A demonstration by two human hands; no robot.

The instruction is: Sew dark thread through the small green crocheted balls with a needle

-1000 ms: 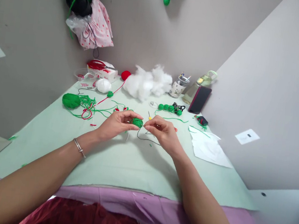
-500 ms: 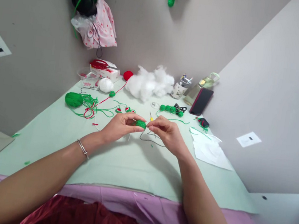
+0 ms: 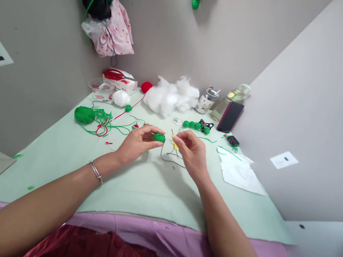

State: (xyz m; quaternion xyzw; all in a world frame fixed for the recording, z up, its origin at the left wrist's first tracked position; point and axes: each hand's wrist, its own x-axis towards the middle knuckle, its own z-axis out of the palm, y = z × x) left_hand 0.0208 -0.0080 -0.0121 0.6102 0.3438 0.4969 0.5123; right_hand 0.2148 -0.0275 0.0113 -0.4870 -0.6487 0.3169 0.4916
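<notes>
Between the thumb and fingers of my left hand (image 3: 140, 140) is a small green crocheted piece (image 3: 159, 138). My right hand (image 3: 191, 148) is closed in a pinch just to the right of it. A thin line spans the gap from the piece to those fingertips; whether it is a needle or thread I cannot tell. Dark thread (image 3: 167, 160) trails from beside the piece down onto the table. Close to the right fingertips lies a yellow-handled crochet hook (image 3: 175, 144), partly covered by the hand.
White stuffing (image 3: 172, 97) is heaped at the back. Green yarn (image 3: 84, 115) lies left, with tangled strands. Green crocheted balls (image 3: 196, 126), a phone (image 3: 230, 117) against a bottle (image 3: 225, 104), and white paper (image 3: 240, 171) are on the right. Red scissors (image 3: 113, 74) lie on a box.
My right hand has moved slightly right and up, away from the green piece, uncovering more of the yellow hook. My left hand and the piece have shifted slightly left and up.
</notes>
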